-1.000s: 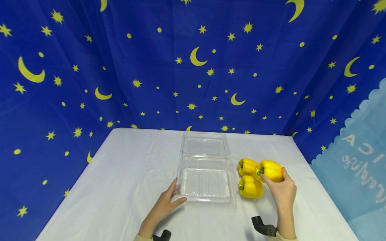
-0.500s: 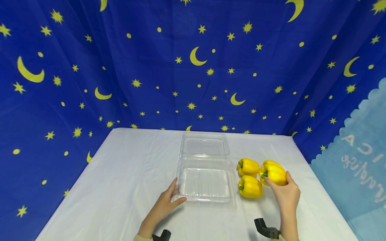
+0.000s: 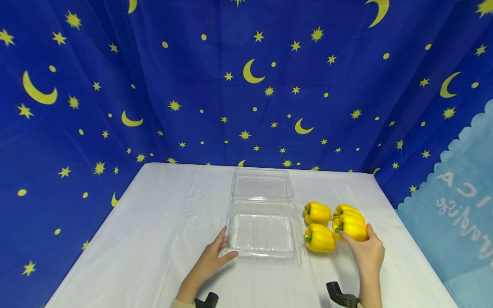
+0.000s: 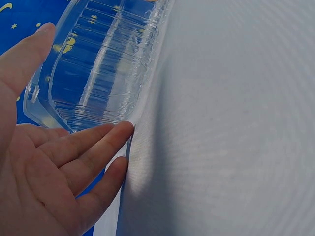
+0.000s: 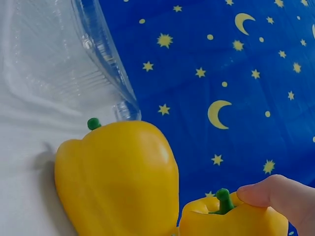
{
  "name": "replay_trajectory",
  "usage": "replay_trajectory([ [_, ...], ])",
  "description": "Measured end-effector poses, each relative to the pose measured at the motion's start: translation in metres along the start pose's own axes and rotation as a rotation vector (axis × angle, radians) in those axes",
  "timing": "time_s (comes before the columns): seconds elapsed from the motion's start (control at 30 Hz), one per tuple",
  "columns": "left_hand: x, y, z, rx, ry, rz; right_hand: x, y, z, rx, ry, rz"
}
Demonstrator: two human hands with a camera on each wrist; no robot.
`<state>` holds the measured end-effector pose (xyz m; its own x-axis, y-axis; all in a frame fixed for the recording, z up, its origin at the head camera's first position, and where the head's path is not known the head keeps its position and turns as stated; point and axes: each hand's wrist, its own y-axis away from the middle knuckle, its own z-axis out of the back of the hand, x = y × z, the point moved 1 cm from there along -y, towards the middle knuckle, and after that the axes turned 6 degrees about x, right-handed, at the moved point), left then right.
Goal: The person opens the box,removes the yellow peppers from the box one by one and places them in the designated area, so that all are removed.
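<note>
My right hand (image 3: 366, 252) grips a yellow bell pepper (image 3: 351, 228), thumb near its green stem (image 5: 224, 199). Just behind it, partly hidden, is another yellow bell pepper (image 3: 344, 209). To the left sit two more, a rear bell pepper (image 3: 318, 213) and a front bell pepper (image 3: 320, 238), which looms large in the right wrist view. A clear plastic clamshell container (image 3: 262, 233) lies with its lid (image 3: 262, 186) folded back. At the container's left front corner, my left hand (image 3: 209, 259) rests with fingers extended and thumb spread, holding nothing.
White cloth covers the table (image 3: 165, 222). A blue curtain (image 3: 192, 85) with yellow moons and stars hangs behind and at the sides. On the right hangs a light blue panel (image 3: 462, 205) with white lettering.
My right hand has shifted slightly right and nearer the front edge with its bell pepper, leaving more of the one behind in sight. The left hand and container have stayed put.
</note>
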<state>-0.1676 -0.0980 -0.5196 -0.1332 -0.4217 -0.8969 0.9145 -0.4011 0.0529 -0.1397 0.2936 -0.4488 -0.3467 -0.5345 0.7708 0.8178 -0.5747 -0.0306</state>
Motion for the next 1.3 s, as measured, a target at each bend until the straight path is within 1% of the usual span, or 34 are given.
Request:
replay_trajectory([
  [0.17, 0.000, 0.000, 0.000, 0.002, 0.006, 0.011, -0.004, 0.000, -0.001, -0.005, 0.001, -0.012],
  [0.53, -0.001, 0.000, 0.000, 0.004, 0.010, 0.009, -0.016, -0.002, -0.004, -0.003, 0.011, -0.046],
  [0.73, 0.000, 0.000, 0.000, 0.002, 0.008, 0.006, -0.021, -0.003, -0.005, 0.013, 0.015, -0.074],
  [1.0, -0.001, 0.001, 0.000, 0.001, 0.009, 0.008, -0.030, -0.005, -0.007, 0.044, 0.004, -0.133],
  [1.3, -0.001, 0.000, 0.000, 0.004, -0.004, 0.011, -0.037, -0.006, -0.010, 0.055, 0.007, -0.139],
])
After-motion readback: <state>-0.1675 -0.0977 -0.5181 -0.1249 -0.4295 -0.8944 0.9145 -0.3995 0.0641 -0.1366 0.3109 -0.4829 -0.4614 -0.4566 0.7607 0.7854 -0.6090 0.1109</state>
